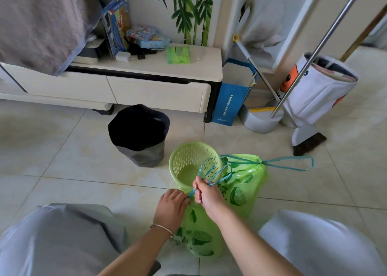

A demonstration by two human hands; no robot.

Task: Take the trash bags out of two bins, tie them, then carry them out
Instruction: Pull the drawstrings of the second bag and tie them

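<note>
Two green trash bags with leaf and lime prints lie on the floor tiles. The near green bag [199,236] sits below my hands. My left hand [170,207] pinches its gathered neck. My right hand [207,194] grips the blue drawstring loops [213,171] of that bag. The far green bag [245,183] is cinched, with its blue drawstring [289,163] stretched out to the right. An unlined green perforated bin [193,164] stands just beyond my hands. A grey bin with a black liner [139,135] stands further left.
A cream TV cabinet [146,87] runs along the wall with boxes and a green pack on top. A blue paper bag [230,99], dustpan [259,120], broom [307,141] and white fabric basket [318,91] stand at right. My knees fill the lower corners.
</note>
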